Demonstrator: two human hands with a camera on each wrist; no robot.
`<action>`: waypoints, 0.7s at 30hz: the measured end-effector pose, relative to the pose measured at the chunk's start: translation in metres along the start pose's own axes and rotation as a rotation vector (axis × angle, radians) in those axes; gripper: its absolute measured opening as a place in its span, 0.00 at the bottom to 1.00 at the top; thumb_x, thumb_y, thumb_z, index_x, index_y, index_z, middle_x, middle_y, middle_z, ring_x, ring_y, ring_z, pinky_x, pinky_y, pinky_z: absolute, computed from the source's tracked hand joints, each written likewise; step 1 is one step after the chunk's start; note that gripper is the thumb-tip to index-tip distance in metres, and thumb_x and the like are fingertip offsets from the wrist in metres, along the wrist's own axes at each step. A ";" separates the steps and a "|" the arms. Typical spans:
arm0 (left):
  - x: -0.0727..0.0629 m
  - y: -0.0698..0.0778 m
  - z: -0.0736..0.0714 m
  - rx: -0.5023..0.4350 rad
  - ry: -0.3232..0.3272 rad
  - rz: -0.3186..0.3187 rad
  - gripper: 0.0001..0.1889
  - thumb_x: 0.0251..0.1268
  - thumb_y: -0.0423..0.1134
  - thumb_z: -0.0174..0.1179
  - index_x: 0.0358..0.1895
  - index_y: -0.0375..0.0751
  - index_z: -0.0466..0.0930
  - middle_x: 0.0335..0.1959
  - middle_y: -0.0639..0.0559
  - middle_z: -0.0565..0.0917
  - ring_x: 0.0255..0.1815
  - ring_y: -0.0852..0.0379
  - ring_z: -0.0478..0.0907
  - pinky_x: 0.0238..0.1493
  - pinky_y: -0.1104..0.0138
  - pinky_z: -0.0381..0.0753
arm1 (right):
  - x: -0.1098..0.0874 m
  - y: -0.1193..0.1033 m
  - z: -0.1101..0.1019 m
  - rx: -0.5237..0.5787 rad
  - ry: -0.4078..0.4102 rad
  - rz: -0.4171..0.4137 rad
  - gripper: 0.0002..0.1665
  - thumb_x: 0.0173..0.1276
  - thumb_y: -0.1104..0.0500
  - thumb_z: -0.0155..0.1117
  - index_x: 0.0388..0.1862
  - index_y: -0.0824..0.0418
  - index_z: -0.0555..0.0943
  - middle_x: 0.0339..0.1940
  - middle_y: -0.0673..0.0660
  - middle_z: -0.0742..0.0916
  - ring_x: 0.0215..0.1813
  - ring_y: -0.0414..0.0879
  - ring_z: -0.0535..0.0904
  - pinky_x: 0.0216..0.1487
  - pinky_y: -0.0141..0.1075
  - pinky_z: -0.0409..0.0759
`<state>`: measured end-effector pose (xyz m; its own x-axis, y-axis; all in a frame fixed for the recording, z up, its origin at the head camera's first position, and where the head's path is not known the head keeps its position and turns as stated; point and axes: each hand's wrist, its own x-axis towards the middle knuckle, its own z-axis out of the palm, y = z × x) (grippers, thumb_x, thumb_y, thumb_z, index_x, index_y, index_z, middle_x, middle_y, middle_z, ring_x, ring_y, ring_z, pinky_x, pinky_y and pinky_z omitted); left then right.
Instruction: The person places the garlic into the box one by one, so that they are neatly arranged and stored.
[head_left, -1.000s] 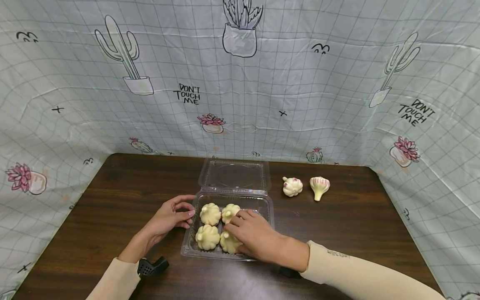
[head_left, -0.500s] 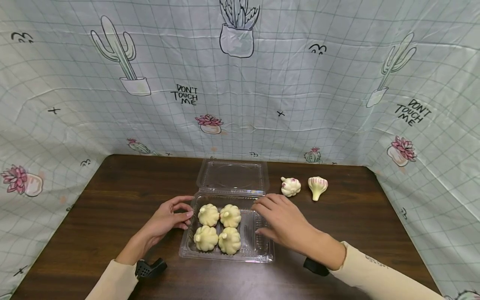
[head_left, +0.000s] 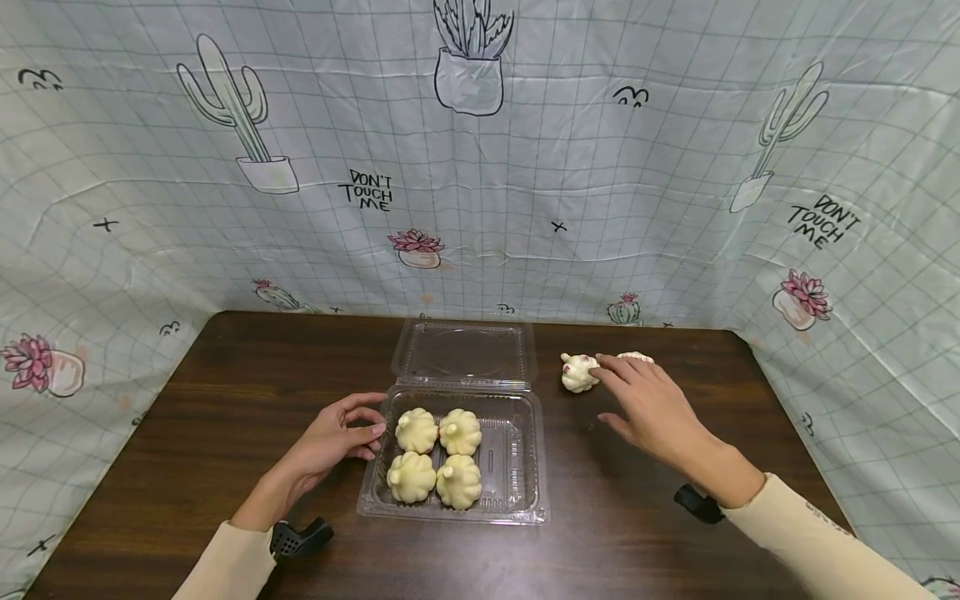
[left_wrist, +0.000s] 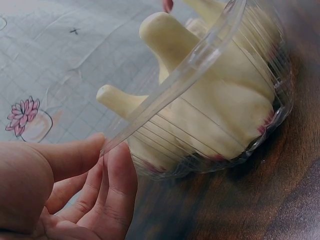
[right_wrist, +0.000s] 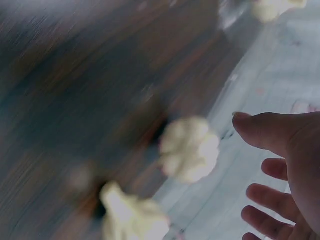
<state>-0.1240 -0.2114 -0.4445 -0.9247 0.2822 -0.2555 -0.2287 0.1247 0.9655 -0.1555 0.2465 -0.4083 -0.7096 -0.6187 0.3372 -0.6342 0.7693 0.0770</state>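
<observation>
Clear container (head_left: 542,454): on table (head_left: 262,367), lid (head_left: 465,350) open at 12 o'clock.
Packed garlic bulbs (head_left: 416,431): four, stems up, container's 9 o'clock side.
Left hand (head_left: 341,433): thumb and fingers pinch container's rim (left_wrist: 162,97), 9 o'clock.
Loose garlic bulbs (head_left: 576,375): two, on table, container's 2 o'clock.
Right hand (head_left: 656,410): thumb and fingers spread, near loose garlic bulbs.

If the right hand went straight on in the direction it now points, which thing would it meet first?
Probably the loose garlic bulb nearer the plastic container, ahead of the right hand in the head view, but the hand's height is unclear.
</observation>
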 end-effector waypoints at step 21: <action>0.001 -0.002 0.000 -0.006 0.002 0.003 0.32 0.79 0.30 0.60 0.80 0.28 0.60 0.50 0.44 0.80 0.38 0.57 0.82 0.38 0.68 0.88 | -0.020 0.071 0.026 -0.197 -0.011 -0.107 0.45 0.47 0.73 0.81 0.69 0.66 0.79 0.73 0.69 0.79 0.63 0.66 0.79 0.61 0.58 0.79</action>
<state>-0.1245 -0.2115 -0.4467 -0.9261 0.2807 -0.2520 -0.2273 0.1180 0.9666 -0.1941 0.3089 -0.4339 -0.6454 -0.6995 0.3069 -0.6348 0.7146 0.2937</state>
